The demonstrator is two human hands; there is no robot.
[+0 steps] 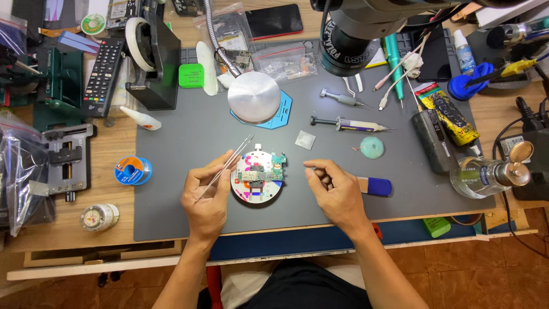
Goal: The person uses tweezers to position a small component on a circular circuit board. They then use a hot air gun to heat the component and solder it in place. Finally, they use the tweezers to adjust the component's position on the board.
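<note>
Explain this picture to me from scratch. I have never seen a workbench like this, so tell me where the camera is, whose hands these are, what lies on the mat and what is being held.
The single picture comes from a camera worn on a person's head, looking straight down at their own two bare hands over a grey work mat on a wooden bench. The left hand holds thin metal tweezers, tips pointing up and away. The right hand is pinched shut beside a small green circuit board lying on a round colourful holder; whether it grips anything cannot be told. Around them lie a syringe, a round metal lamp head on a bendy neck, a solder spool, a remote control and a glass bottle.
</note>
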